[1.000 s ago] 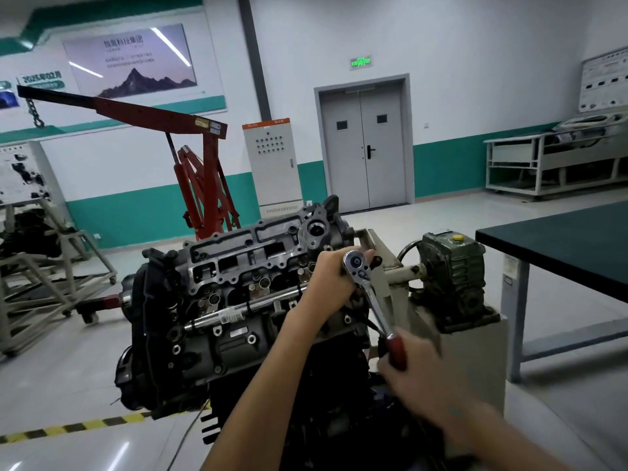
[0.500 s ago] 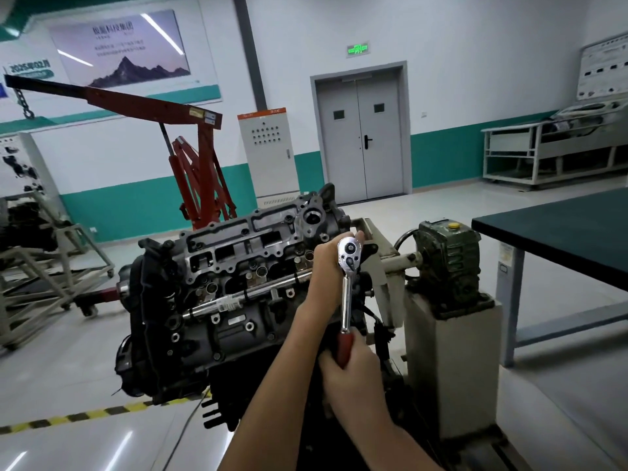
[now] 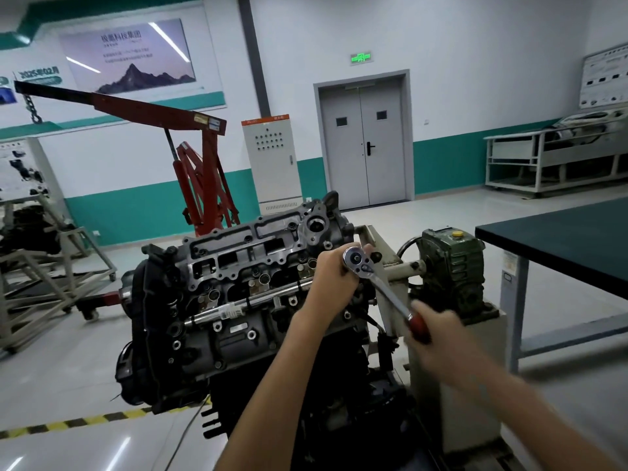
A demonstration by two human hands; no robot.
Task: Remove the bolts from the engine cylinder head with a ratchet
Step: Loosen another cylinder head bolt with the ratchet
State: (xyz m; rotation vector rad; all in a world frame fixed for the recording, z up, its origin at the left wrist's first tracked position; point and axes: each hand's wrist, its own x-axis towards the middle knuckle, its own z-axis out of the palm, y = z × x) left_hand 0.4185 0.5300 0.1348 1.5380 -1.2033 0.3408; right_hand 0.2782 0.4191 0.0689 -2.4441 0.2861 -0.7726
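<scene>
The grey cylinder head tops a dark engine on a stand, with several small bolts along its rim. A chrome ratchet with a red handle sits at the head's right end. Its round head is up and its handle slants down to the right. My left hand wraps around the ratchet's head and hides the socket and the bolt under it. My right hand, blurred by motion, grips the red handle.
A green gearbox on the engine stand sits right of the ratchet. A dark green workbench stands at the right. A red engine crane is behind the engine, and a frame stand is at the left.
The ratchet handle swung from pointing straight down half a second ago back out to the lower right. My right hand moved right with it. My left hand stayed on the ratchet's head.
</scene>
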